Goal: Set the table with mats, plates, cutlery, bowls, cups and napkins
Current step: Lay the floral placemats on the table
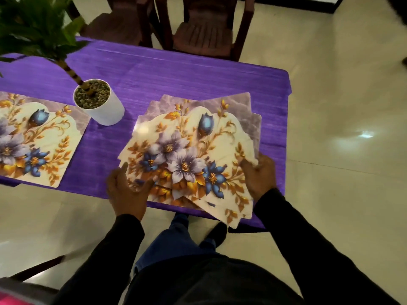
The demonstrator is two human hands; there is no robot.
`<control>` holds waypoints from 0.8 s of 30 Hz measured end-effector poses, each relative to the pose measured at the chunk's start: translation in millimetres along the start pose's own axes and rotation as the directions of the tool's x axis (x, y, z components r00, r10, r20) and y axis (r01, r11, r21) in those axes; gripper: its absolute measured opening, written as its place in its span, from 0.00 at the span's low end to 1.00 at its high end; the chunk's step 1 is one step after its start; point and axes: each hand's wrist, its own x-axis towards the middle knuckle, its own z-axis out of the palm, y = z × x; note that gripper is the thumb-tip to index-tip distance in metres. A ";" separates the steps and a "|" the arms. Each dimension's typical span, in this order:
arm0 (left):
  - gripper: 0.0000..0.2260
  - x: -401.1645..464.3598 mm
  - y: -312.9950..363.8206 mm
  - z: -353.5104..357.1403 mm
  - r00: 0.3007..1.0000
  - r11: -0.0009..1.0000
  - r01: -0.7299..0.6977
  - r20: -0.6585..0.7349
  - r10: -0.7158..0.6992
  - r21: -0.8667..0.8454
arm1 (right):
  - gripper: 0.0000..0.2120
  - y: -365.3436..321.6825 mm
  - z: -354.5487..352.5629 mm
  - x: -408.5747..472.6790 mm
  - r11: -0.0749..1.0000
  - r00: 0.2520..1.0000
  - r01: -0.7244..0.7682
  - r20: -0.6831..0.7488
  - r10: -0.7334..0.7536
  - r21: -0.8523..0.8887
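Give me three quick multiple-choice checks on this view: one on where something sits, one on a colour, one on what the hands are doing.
1. Where does the plant pot stand?
A. between the single mat and the mat stack
B. on a chair
C. on the floor

2. What colour is the tablecloth?
A. white
B. purple
C. green

3. What are the hands doing?
A. hanging idle
B. lifting the pot
C. holding the mat stack

Answers:
1 A, the pot stands on the cloth between them.
2 B, the cloth is purple.
3 C, the left hand and right hand grip the stack's near edges.
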 end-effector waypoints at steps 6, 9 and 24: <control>0.47 36.3 14.6 -15.4 0.924 0.877 0.325 -0.080 -0.374 -0.355 | 0.07 -23.9 -3.2 -15.4 0.952 0.984 -0.030 0.178 -0.026 0.305; 0.55 53.9 -7.1 -19.9 0.856 0.794 0.427 -0.089 -0.509 -0.432 | 0.08 -14.4 -5.1 -16.7 0.929 0.966 -0.089 0.257 -0.007 0.359; 0.24 41.4 -41.0 -34.1 0.972 0.901 0.151 0.103 -0.210 0.408 | 0.24 108.5 -12.4 -2.2 0.839 0.949 -0.312 -0.106 0.297 -0.446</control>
